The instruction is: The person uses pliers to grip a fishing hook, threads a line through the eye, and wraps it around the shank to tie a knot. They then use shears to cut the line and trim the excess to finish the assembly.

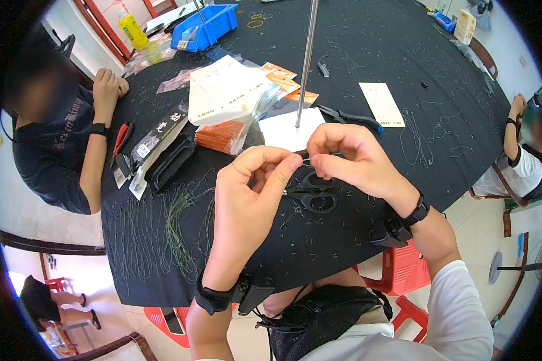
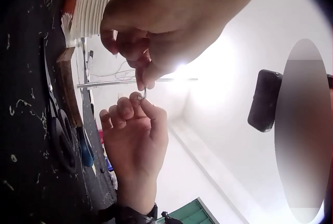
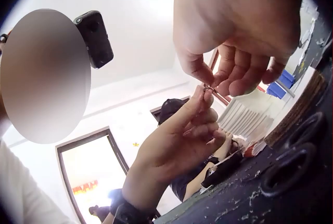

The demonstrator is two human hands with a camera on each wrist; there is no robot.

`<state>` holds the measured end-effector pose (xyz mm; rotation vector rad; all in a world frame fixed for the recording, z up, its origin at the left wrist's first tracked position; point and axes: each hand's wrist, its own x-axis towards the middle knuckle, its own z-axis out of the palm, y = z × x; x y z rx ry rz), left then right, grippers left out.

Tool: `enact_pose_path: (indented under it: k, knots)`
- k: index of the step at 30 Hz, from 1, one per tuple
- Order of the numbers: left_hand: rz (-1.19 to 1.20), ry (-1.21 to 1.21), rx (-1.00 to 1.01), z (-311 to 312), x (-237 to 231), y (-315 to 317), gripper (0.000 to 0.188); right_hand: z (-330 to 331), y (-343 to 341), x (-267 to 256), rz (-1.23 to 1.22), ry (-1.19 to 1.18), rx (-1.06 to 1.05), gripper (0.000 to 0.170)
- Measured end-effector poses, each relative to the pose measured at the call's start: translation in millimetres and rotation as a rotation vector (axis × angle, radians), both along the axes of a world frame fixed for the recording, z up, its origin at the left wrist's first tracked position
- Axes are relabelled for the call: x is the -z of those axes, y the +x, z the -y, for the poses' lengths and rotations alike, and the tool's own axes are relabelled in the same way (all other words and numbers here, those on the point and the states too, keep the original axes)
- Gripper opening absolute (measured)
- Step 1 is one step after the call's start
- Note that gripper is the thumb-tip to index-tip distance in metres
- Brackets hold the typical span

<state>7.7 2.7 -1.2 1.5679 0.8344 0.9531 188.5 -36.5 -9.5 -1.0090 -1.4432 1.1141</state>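
Right in the middle of the head view, a tiny curved metal piece [image 2: 145,95] sits between fingertips: left hand [image 1: 244,201] pinching one end, right hand [image 1: 360,159] pinching the other! Looks feather-light, stiff, probably slick and easily dropped; best gripped along its straighter side, wary of any point.

A glint of silver marks the small pinched piece [image 2: 145,94]; black tablecloth [image 1: 397,60], flecked with pale scraps, sets off black-handled scissors [image 1: 312,191], dark green line [image 1: 177,216] and a silver-grey rod [image 1: 307,60] with its white base [image 1: 280,129]; orange shows on the packets [image 1: 220,137], cream on a card [image 1: 382,104], red and black on one pair of pliers [image 1: 121,138] — brighter still, a blue bin [image 1: 223,30], yellow bottle [image 1: 132,31] and red stool [image 1: 406,268]; pale lettering patterns a dark T-shirt [image 1: 60,144]; one sleeve [image 1: 457,307] is white.
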Motion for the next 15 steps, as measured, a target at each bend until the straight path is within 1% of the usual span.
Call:
enact_pose_path:
  k: [2, 3, 5, 8, 9, 11, 13, 15]
  knots:
    - [-0.002, 0.004, 0.000, 0.6, -0.6, 0.2, 0.010, 0.8, 0.3, -2.0, -0.129, -0.162, -0.021, 0.012]
    - [-0.031, 0.044, 0.007, 0.8, -0.6, 0.1, 0.010, 0.0, 1.5, -1.2, -0.128, -0.160, -0.020, 0.012]
    - [-0.060, 0.084, 0.015, 0.6, -0.6, -0.3, 0.009, -2.3, 4.2, 1.4, -0.206, -0.201, -0.108, 0.012]
    - [-0.106, 0.134, 0.028, -0.2, -1.0, -1.1, 0.009, -0.9, 1.1, -4.5, -0.193, -0.242, -0.080, 0.013]
    - [-0.097, 0.120, 0.031, 0.3, -1.6, -0.7, 0.009, -1.2, 2.9, -4.1, -0.193, -0.241, -0.079, 0.013]
    - [-0.087, 0.106, 0.035, 0.4, -1.3, -0.3, 0.009, -2.1, 7.2, -2.7, -0.192, -0.233, -0.145, 0.012]
    - [-0.021, 0.022, 0.046, -0.9, 0.5, -1.3, 0.010, -1.6, 6.7, -4.2, -0.184, -0.222, -0.118, 0.013]
    - [-0.023, 0.020, 0.051, -1.6, 1.3, -1.7, 0.010, -1.4, 6.8, -4.6, -0.175, -0.211, -0.091, 0.013]
